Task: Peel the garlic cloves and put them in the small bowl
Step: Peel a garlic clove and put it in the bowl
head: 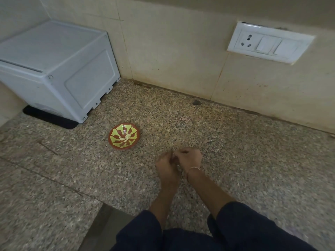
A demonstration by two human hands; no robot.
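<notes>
Over the speckled granite bench, left hand and right hand are pinching something tiny, presumably a light, slippery garlic clove, fingers curled tight; pale peeled cloves are sitting in the small red-and-green patterned bowl nearby.

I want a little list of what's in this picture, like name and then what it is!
surface: speckled stone counter
bowl: small red and green bowl, left of the hands
in bowl: a few pale garlic cloves
left hand: fingers pressed to the right hand
right hand: closed, bangle on wrist
held item: too hidden to tell
corner: white appliance
wall: socket plate
</notes>
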